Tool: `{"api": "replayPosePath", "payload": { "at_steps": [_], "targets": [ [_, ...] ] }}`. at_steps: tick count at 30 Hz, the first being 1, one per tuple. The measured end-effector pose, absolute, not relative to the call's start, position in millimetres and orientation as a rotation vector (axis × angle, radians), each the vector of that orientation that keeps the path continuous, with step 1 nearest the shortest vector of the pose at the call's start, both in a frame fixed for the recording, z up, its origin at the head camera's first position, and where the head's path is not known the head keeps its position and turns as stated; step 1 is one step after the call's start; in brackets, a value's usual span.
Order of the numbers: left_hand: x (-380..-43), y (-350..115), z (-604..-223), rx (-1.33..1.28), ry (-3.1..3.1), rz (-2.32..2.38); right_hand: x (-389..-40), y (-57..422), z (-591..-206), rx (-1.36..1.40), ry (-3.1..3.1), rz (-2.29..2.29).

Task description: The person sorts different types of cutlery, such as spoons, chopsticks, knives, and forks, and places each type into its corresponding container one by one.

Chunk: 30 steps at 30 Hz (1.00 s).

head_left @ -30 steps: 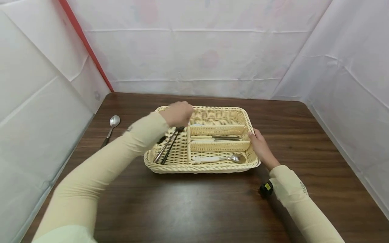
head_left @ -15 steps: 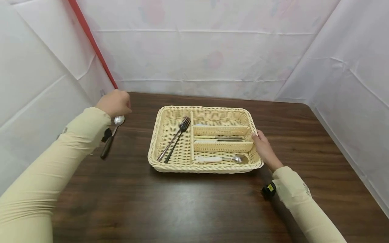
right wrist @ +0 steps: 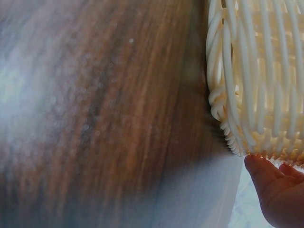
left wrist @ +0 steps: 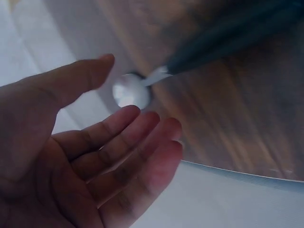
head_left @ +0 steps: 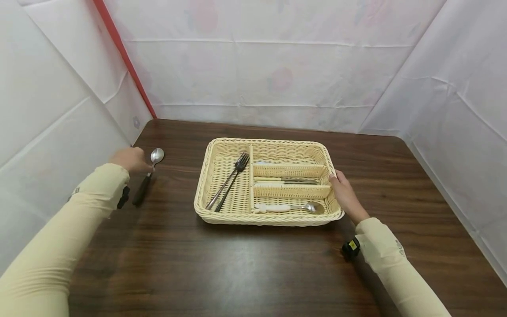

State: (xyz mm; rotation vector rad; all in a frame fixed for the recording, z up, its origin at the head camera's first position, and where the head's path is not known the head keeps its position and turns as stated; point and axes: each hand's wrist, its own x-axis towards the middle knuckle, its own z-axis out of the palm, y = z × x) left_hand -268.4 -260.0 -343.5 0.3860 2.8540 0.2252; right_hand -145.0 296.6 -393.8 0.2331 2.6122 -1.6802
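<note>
At the table's left side lies a spoon (head_left: 142,190) with a black handle and a shiny metal bowl. My left hand (head_left: 128,159) hovers beside its neck; the left wrist view has the thumb and fingers (left wrist: 118,180) spread apart with nothing between them, the spoon's handle (left wrist: 228,42) beyond. My right hand (head_left: 343,193) grips the right rim of a cream wicker basket (head_left: 269,221), thumb on the rim. Two dark forks (head_left: 229,181) lie crossed in the left compartment. A white-handled spoon (head_left: 289,208) rests in the front right compartment.
Slim sticks (head_left: 287,181), cream at one end and metallic at the other, fill the basket's middle right compartment. Something white lies partly hidden in the rear one. White sheeting (head_left: 253,75) walls off the dark wooden table (head_left: 222,268) behind and at both sides.
My left hand has swung from above the basket to the left and come down by the black-handled spoon. The right hand keeps its hold on the basket rim.
</note>
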Motion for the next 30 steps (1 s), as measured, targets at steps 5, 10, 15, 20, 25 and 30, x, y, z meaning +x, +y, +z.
{"api": "replayPosePath", "payload": {
  "at_steps": [5, 10, 15, 20, 25, 30],
  "targets": [
    [-265, -261, -357, 0.347, 2.79, 0.176, -144, 295, -393, 0.238, 2.616, -1.69],
    [-261, -260, -365, 0.352, 2.81, 0.161, -144, 294, -392, 0.246, 2.6, -1.692],
    [-258, -257, -367, 0.374, 2.835, 0.205, -144, 294, -391, 0.263, 2.599, -1.684],
    [-258, -259, -373, 0.374, 2.841, 0.22, -143, 294, -390, 0.266, 2.599, -1.677],
    [-258, -261, -376, 0.396, 2.86, 0.23, -142, 294, -390, 0.263, 2.597, -1.679],
    [-252, -262, -375, 0.425, 2.873, 0.241, -143, 294, -389, 0.253, 2.599, -1.682]
  ]
}}
